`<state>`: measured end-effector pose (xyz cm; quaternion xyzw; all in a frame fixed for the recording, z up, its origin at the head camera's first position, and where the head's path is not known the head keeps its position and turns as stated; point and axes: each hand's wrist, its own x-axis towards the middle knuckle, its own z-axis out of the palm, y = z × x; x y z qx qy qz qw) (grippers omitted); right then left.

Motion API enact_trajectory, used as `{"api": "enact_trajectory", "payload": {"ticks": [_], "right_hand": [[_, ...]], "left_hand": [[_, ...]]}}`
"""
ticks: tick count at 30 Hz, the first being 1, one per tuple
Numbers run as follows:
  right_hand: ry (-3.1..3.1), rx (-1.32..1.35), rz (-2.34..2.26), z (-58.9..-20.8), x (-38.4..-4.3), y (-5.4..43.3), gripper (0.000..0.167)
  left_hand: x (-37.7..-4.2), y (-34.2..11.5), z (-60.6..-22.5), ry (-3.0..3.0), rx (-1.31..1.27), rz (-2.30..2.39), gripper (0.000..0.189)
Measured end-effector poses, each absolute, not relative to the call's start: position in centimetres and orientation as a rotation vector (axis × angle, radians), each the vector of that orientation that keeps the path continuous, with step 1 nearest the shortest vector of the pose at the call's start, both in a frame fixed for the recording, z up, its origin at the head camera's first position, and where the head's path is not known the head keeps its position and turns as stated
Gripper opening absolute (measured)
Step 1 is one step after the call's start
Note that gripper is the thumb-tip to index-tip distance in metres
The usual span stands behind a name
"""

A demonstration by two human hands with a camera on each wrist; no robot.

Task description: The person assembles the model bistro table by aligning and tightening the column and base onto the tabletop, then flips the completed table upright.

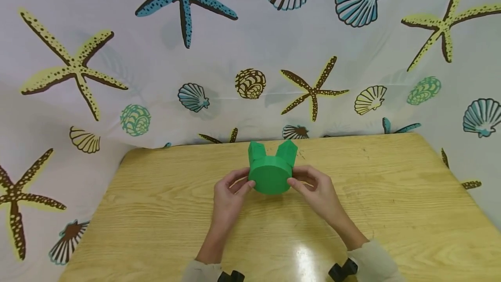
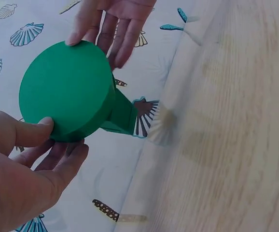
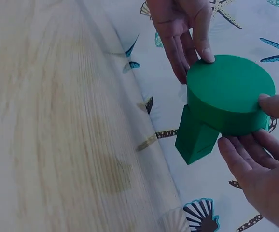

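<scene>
A green round piece (image 1: 271, 178) with a flat disc face and two blocky legs is held up over the table in the head view. My left hand (image 1: 230, 195) grips its left rim, the thumb on the flat face and the fingers behind the edge. On the opposite side my right hand (image 1: 318, 190) holds the rim the same way. Seen from the left wrist, the disc (image 2: 67, 89) faces the camera, with one leg (image 2: 122, 113) sticking out beyond it. From the right wrist, a square-ended leg (image 3: 197, 140) juts down below the disc.
A light wooden table (image 1: 156, 212) lies beneath the hands. Behind it and along its sides hangs a white cloth (image 1: 219, 60) printed with starfish and shells. Black straps (image 1: 343, 270) sit at both wrists, over pale sleeves (image 1: 375, 262).
</scene>
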<state>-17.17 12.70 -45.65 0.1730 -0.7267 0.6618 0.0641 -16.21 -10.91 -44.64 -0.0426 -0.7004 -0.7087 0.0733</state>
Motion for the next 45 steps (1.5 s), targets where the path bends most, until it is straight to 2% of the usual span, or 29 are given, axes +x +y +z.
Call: {"api": "enact_trajectory", "payload": {"ticks": [13, 23, 30, 45], "right_hand": [[-2.206, 0.392, 2.137, -45.0, -16.7, 12.9, 0.036], [-2.297, 0.414, 2.093, -45.7, -17.1, 13.7, 0.036], [-2.255, 0.457, 2.171, -46.2, -17.3, 13.9, 0.039], [-2.374, 0.484, 2.077, -46.2, -17.7, 14.2, 0.033]], "left_hand": [[-16.3, -10.1, -44.7, -2.108, -0.136, -2.196, 0.030], [-16.5, -10.2, -45.3, -2.223, -0.275, -2.201, 0.041], [-16.5, -10.0, -46.1, -2.242, -0.303, -2.109, 0.037], [-16.4, -9.4, -46.6, -2.158, -0.232, -2.128, 0.032]]}}
